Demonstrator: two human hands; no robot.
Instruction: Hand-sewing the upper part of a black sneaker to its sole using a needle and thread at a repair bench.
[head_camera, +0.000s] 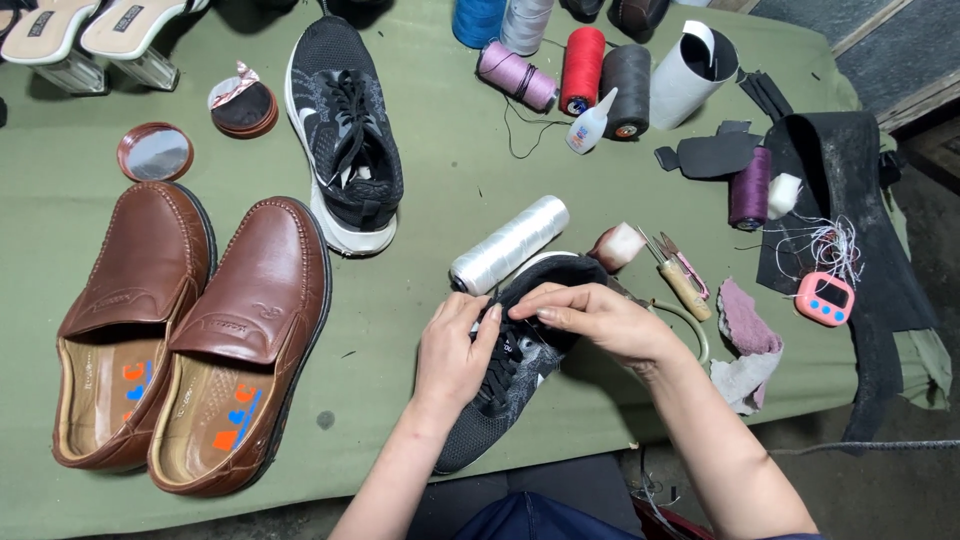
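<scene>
A black knit sneaker (515, 385) with a white sole lies near the table's front edge, toe toward me. My left hand (455, 350) rests on its laces, fingers pinched at the tongue. My right hand (590, 320) comes in from the right and grips the sneaker's collar and lace area, thumb and fingers closed. The two hands' fingertips almost meet over the laces. The matching black sneaker (345, 135) lies apart at the upper middle of the green cloth.
A pair of brown leather loafers (190, 330) sits at left. A white thread spool (508, 245) lies just beyond the hands. Coloured thread spools (585, 70), a glue bottle (590, 125), awls (680, 275), a pink timer (825, 298) and black leather scraps (840, 200) fill the right side.
</scene>
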